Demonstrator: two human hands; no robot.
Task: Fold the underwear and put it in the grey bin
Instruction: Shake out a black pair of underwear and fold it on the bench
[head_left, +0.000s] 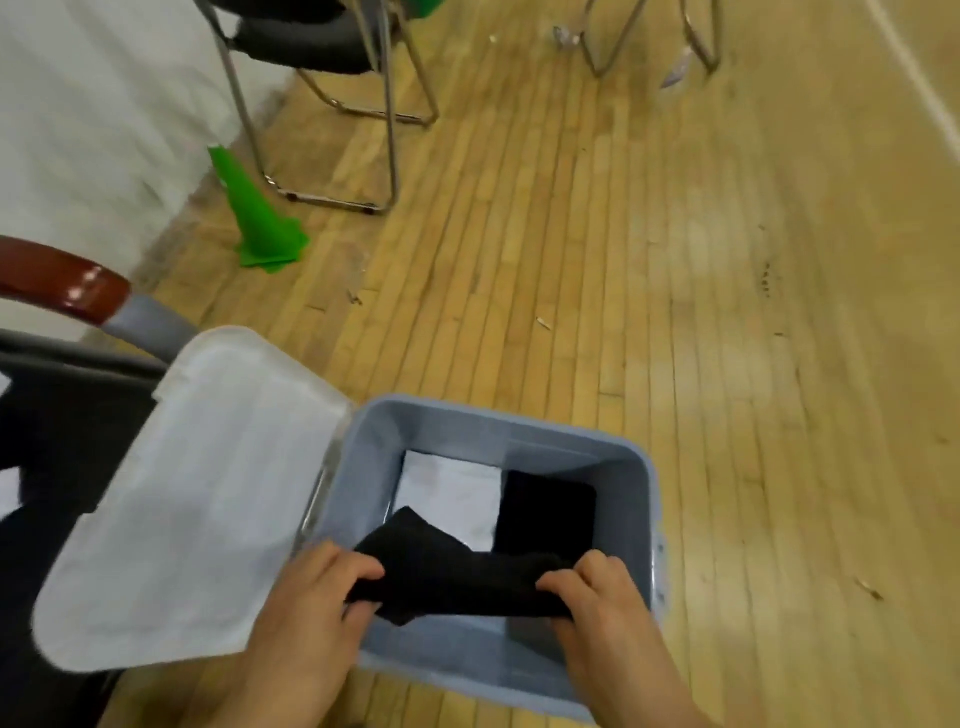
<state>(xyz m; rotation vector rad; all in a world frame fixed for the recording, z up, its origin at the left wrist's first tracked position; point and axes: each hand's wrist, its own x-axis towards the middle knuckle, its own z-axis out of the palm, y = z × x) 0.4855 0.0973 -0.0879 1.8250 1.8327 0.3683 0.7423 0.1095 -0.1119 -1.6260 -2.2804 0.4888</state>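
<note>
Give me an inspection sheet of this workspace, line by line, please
Surface: wooden floor, small scraps scattered.
Job's things: grey bin on the floor, white lid open at its left; black underwear held over it; a black folded item and white one inside.
Clutter: green cone.
Grippers: left hand and right hand each grip the underwear.
Cables: nothing seen.
Surroundings: metal-legged chairs.

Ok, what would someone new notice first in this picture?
Two hands, left hand and right hand, grip a folded black cloth underwear over the open grey plastic bin at bottom centre. Its pale lid stands open on the left; a bright green cone sits beyond.
</note>
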